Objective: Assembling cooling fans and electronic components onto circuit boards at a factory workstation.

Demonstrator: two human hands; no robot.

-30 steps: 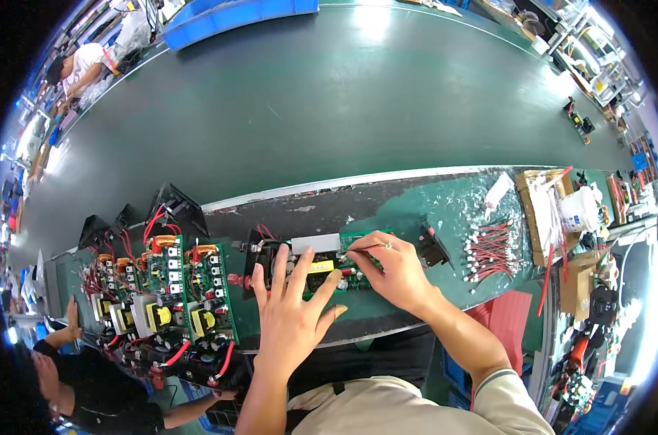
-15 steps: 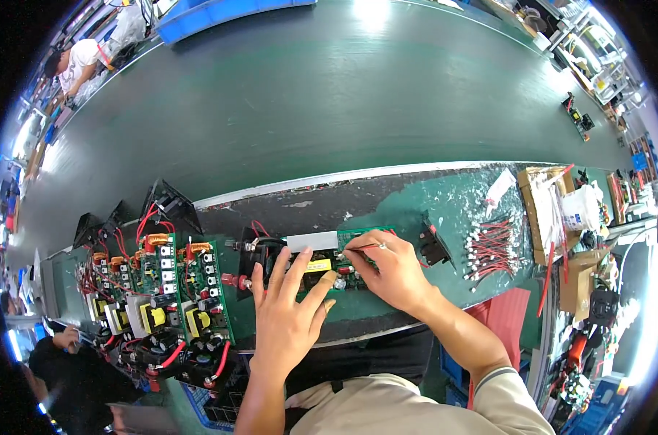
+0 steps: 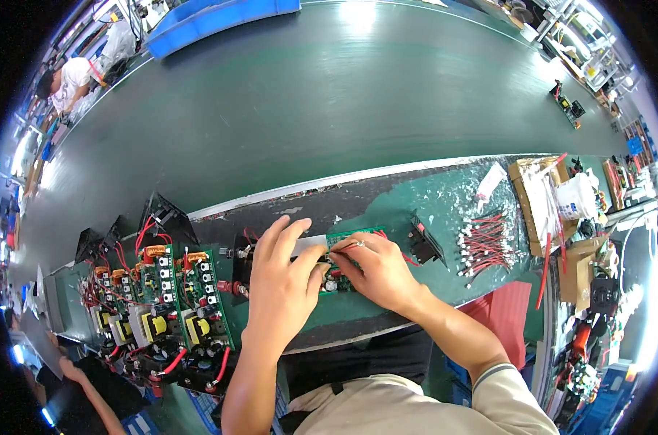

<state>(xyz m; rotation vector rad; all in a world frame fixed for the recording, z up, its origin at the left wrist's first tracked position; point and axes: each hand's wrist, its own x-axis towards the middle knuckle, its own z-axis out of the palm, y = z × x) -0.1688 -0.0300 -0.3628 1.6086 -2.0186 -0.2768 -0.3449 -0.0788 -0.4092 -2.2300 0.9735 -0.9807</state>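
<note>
A green circuit board (image 3: 354,237) with a pale metal block (image 3: 309,245) lies on the bench in front of me. My left hand (image 3: 284,270) rests over its left part, fingers apart and bent, thumb and forefinger close to my right fingertips. It hides the board's middle and most of the black piece on its left end. My right hand (image 3: 380,272) pinches a thin red wire lead (image 3: 351,246) just above the board. The lead's tip is hidden by the fingers. A red terminal (image 3: 231,288) sticks out at the board's left end.
Several assembled boards (image 3: 155,290) stand at the left. A black panel (image 3: 425,243) and a pile of red leads with white connectors (image 3: 485,245) lie at right, beside a cardboard box (image 3: 536,206). A dark green belt (image 3: 307,116) runs beyond; a co-worker's arm (image 3: 89,395) shows lower left.
My left hand has moved up and right over the board, covering the yellow transformer. My right hand has shifted slightly left with the lead. The co-worker's arm at lower left has reached out.
</note>
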